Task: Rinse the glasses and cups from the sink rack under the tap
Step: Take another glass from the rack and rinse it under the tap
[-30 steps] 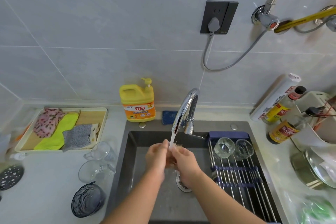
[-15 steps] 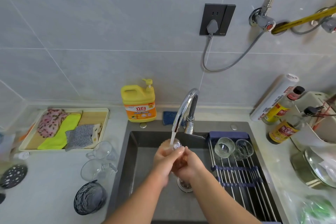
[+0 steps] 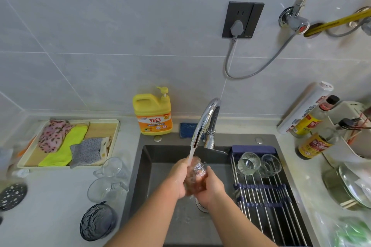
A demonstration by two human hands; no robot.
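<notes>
Where counter [image 3: 50, 196] ends, dark sink [image 3: 160, 154] sits.

The yellow detergent bottle [image 3: 152, 114] carries "立白" in red on its orange label. The white roll [image 3: 305, 108] and two sauce bottles [image 3: 313, 144] [image 3: 308, 123] at right bear red lettering, probably Chinese, too blurred to read.

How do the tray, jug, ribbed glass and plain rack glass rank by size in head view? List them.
Largest: tray.
Then jug.
Last, ribbed glass and plain glass: they look alike, so unranked.
</notes>
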